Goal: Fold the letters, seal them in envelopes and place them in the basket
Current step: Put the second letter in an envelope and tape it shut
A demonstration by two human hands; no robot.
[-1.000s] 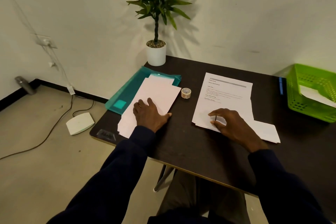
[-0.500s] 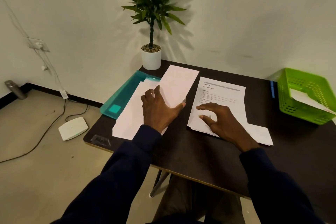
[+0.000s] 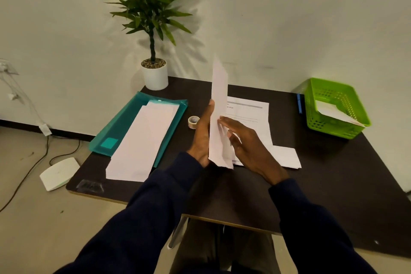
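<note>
Lifted off the stack since half a second ago, one envelope (image 3: 219,115) is now standing almost upright between the two hands, its long axis running from the wrists up toward the wall. Remaining envelopes (image 3: 142,142) are lying flat on the teal folder (image 3: 115,133) at the left of the counter (image 3: 333,176). Against the envelope's left face, the left hand (image 3: 201,138) is pressing, fingers straight and close together. From the right, the right hand (image 3: 246,142) is touching its near face, fingers (image 3: 225,120) loosely spread. Behind them the letters (image 3: 255,118) are lying flat, nearer the right hand. Farthest right, the green basket (image 3: 347,129) is holding one piece already.
</note>
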